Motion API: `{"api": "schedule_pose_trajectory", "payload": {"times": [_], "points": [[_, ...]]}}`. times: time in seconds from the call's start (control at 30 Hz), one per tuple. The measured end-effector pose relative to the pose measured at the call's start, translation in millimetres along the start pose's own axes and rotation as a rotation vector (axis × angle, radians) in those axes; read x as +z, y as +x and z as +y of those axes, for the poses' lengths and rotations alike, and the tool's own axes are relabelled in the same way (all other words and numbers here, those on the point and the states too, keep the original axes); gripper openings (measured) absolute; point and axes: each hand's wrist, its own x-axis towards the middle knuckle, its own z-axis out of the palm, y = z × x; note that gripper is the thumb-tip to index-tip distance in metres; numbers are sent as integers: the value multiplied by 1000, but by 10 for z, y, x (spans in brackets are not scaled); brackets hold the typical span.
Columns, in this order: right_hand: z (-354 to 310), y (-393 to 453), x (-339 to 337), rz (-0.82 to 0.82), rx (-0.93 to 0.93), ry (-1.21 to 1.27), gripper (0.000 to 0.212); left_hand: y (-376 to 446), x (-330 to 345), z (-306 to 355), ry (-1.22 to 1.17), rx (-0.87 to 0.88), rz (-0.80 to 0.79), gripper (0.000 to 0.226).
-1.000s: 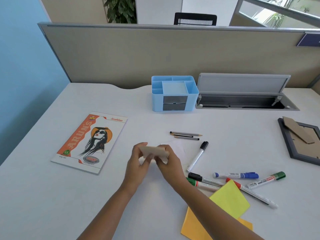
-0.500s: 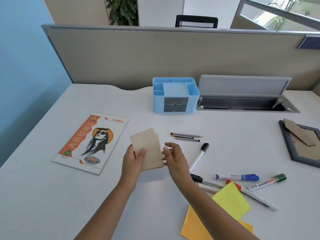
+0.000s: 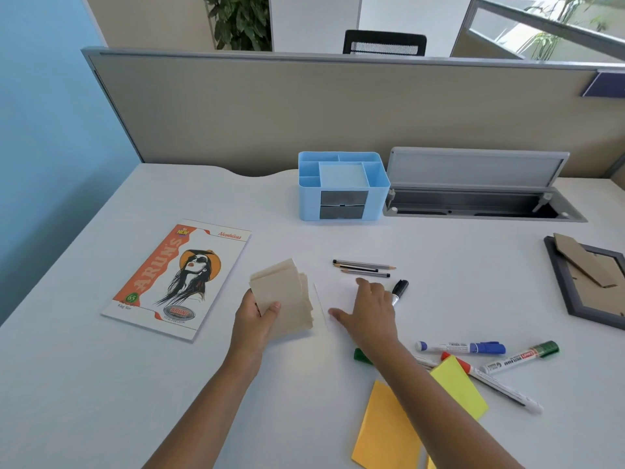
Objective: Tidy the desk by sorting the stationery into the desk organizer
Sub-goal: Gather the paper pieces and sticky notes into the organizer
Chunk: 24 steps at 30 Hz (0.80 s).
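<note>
While the left hand (image 3: 254, 319) clasped a fanned stack of beige paper slips (image 3: 283, 294) just above the desk (image 3: 101, 384), the right hand (image 3: 367, 311) lay open, palm down, on a white sheet (image 3: 323, 299) beside them. The blue organizer (image 3: 341, 187) stood well behind, markers (image 3: 463, 347) and pencils (image 3: 363, 268) scattered on the right.

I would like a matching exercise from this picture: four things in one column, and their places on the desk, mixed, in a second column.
Things:
1. light blue plastic desk organizer
2. stack of tan paper cards
3. orange-and-white notebook
4. dark picture frame

Places:
A. flat at the desk's left side
B. in the left hand
C. at the right edge, face down
D. at the back, by the partition

Pairs: 1-D, 2-B, 3-A, 4-C
</note>
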Motion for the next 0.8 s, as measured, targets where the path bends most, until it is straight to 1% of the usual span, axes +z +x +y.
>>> {"api": "schedule_pose_trajectory", "payload": {"times": [0.03, 0.1, 0.2, 0.27, 0.37, 0.47, 0.5, 0.53, 0.57, 0.6, 0.63, 0.7, 0.8], "points": [[-9, 24, 9, -12, 4, -82, 78, -4, -2, -6, -19, -10, -30, 31], [-43, 74, 15, -28, 3, -142, 80, -14, 4, -15, -56, -30, -90, 38], [-109, 149, 8, -71, 11, -161, 71, -4, 12, -30, -74, -48, -132, 36], [-144, 187, 7, -128, 41, -129, 65, 13, 9, -46, -101, -61, -135, 32], [-138, 244, -30, -230, 87, 27, 63, 48, 18, -67, -144, -86, -126, 26], [-126, 278, -51, -309, 30, 216, 58, 76, 51, -91, -150, -102, -125, 29], [-138, 261, -45, -315, 11, 280, 52, 81, 70, -101, -162, -109, -113, 25], [-147, 242, -23, -319, -4, 359, 42, 82, 94, -112, -178, -122, -100, 20], [-161, 214, -4, -327, -3, 457, 29, 83, 124, -117, -198, -135, -93, 17], [-180, 178, 10, -342, 10, 564, 20, 82, 148, -119, -219, -145, -91, 17], [-197, 143, 15, -364, 25, 664, 18, 82, 168, -110, -236, -149, -98, 18], [-205, 94, 19, -414, 42, 827, 22, 93, 189, -79, -240, -145, -119, 19], [-206, 43, 1, -460, 14, 1041, 21, 131, 188, -48, -177, -102, -118, 20]]}}
